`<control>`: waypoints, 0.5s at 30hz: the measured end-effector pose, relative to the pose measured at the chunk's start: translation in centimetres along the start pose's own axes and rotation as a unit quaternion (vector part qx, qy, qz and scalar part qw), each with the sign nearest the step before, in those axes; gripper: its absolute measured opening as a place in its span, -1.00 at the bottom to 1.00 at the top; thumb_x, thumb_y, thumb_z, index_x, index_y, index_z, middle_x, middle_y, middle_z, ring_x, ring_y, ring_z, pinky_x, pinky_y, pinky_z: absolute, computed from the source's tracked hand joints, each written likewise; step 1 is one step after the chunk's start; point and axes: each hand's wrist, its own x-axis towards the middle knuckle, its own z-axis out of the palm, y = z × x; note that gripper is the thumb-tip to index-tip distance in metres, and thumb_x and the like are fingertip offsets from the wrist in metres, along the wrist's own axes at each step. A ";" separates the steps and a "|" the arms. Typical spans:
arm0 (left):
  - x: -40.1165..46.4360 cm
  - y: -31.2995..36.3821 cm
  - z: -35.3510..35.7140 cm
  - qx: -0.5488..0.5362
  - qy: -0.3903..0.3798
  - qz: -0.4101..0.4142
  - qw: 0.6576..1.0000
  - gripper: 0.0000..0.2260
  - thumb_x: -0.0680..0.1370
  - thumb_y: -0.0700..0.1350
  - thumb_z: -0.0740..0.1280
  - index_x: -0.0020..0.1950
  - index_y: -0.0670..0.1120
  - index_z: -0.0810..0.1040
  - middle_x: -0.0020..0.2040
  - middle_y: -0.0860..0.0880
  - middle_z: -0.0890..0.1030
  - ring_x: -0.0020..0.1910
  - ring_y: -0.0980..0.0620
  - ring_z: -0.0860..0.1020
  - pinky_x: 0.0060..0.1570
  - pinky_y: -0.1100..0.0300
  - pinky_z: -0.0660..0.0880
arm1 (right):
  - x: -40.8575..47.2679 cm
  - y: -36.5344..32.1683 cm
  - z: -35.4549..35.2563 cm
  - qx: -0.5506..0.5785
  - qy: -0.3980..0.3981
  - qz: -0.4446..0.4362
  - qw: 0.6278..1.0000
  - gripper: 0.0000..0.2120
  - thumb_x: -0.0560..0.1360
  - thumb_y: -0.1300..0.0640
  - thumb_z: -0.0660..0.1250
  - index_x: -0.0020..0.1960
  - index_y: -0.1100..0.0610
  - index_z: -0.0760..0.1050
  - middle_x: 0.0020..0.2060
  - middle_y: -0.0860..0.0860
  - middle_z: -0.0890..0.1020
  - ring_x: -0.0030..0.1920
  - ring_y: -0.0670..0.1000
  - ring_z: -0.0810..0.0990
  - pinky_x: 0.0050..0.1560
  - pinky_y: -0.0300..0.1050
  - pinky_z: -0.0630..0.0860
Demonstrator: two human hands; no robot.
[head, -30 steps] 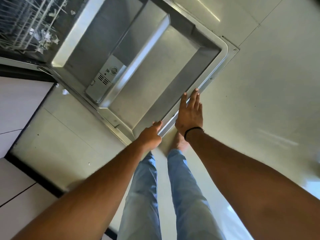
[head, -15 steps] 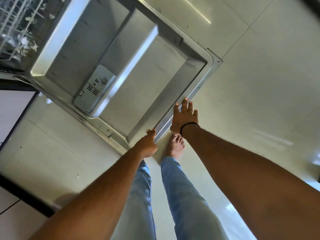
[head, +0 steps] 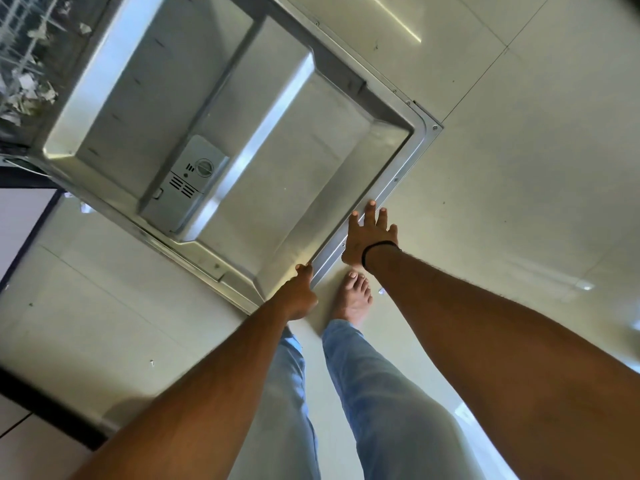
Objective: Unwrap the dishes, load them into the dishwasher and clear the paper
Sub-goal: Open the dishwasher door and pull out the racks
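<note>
I think the dishwasher door [head: 263, 140] is heavy, stiff and smooth, so its front edge near my feet is the best place to hold, and it lies open and flat just in front of my bare foot [head: 353, 296]. My left hand [head: 300, 295] is curled on the near corner of that edge with the thumb on top. My right hand [head: 369, 240] lies along the same edge a little further along, fingers straight and a bit spread, both arms reaching far down.
</note>
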 end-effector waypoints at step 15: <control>-0.2 -1.0 1.3 -0.022 0.013 0.060 0.998 -0.34 0.63 -0.25 0.20 0.66 -0.05 -0.04 0.66 -0.02 -0.05 0.62 -0.04 0.09 0.51 0.14 0.12 | 1.1 1.1 0.0 0.005 -0.019 0.011 1.000 -0.23 0.59 0.01 0.21 0.64 -0.10 -0.18 0.59 0.00 -0.38 0.60 0.29 -0.26 0.48 0.36 0.09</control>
